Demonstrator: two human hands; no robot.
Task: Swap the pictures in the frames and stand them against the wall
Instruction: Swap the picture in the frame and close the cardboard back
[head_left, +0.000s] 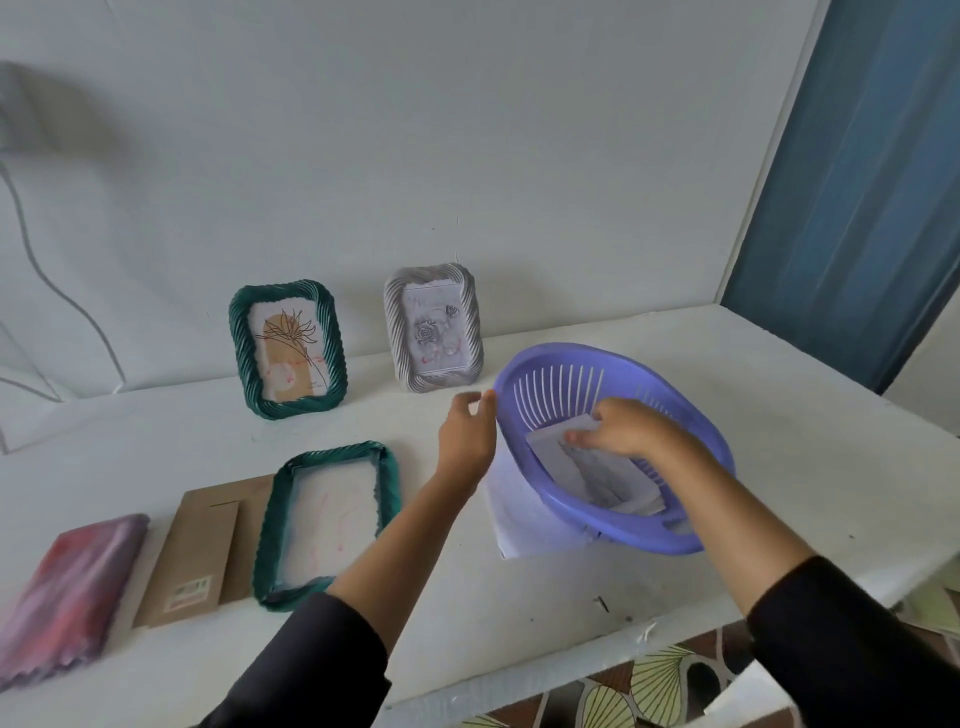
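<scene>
Inside the purple basket (613, 452), right hand (626, 428) pinches pictures (597, 467); left hand (467, 431) grips its rim; no legible writing.

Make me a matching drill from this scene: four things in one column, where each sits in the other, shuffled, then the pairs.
Things:
1. grey frame
2. open green frame
3. right hand
4. cardboard backing

Places:
A. flat on the table, just left of the open frame
B. inside the purple basket, on the pictures
C. standing against the wall
D. face down on the table, back off

Pairs: 1-C, 2-D, 3-B, 4-A
</scene>
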